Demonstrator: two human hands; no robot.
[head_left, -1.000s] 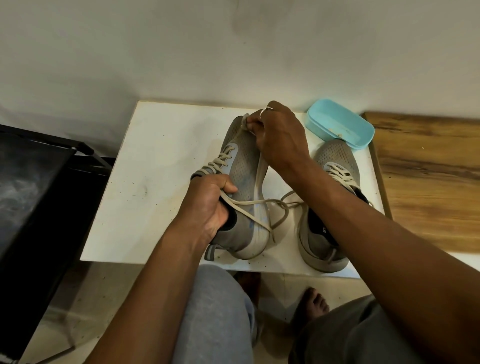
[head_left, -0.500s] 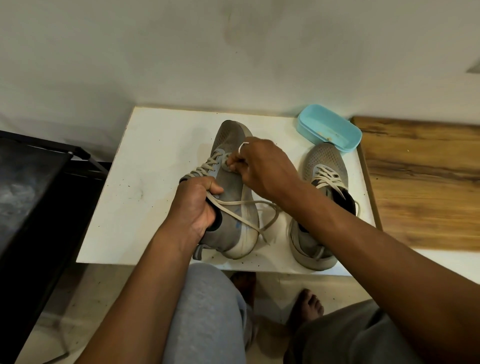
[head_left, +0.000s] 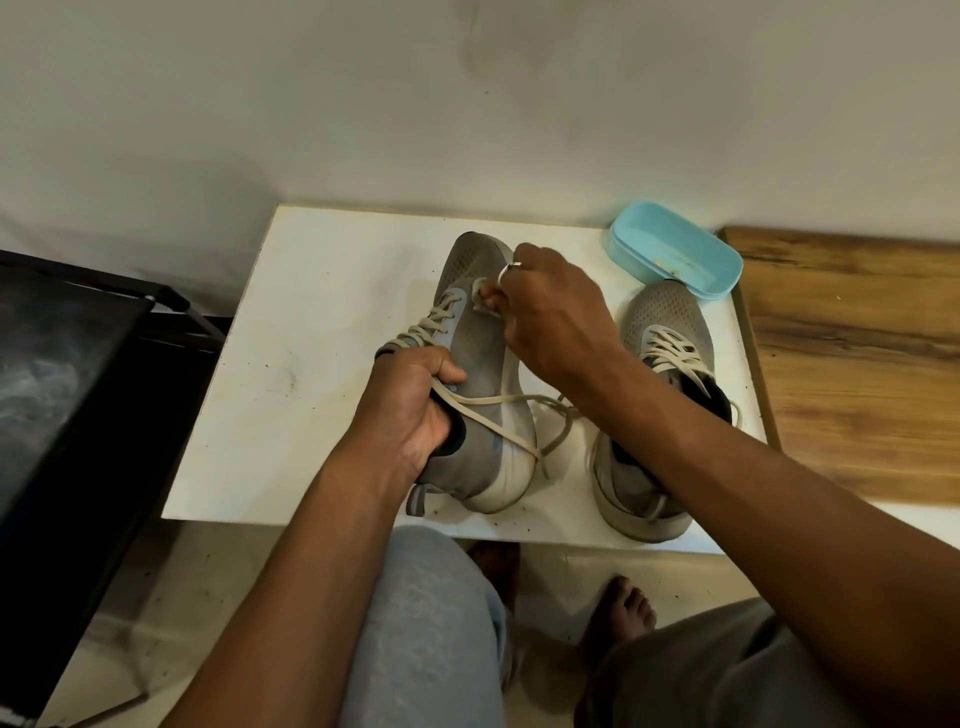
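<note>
**Cloth drawn back from toe tip to laces**

Since a second ago the right hand (head_left: 550, 317) has pulled away from the toe tip of the grey mesh running shoe (head_left: 475, 348) and now sits where the lacing begins, just above the centre of the frame. Its fingers are curled tight and pinch a small whitish scrap of cloth (head_left: 480, 293) against the upper. The left hand (head_left: 410, 410) has kept its place. Its fingers wrap round the shoe's collar, thumb over the side, propping the shoe on its edge on the white bench (head_left: 311, 364).

Several things could go wrong from here:

- **Tipping:** the shoe stands tilted, so hard rubbing against a slackening left grip could roll it toward the second grey shoe (head_left: 665, 322), right of centre, or push its heel off the bench's near edge.
- **Snagging:** a loose beige lace (head_left: 498, 400) trails from under the left hand across the sole, and the right forearm could catch it and jerk the shoe.
- **Losing the cloth:** the scrap is small enough to slip from the pinch or catch in the laces.
- **Knocking the tub:** a wide stroke may hit the pale blue plastic tub (head_left: 675, 260) at the bench's upper right. I cannot tell what it holds.
</note>
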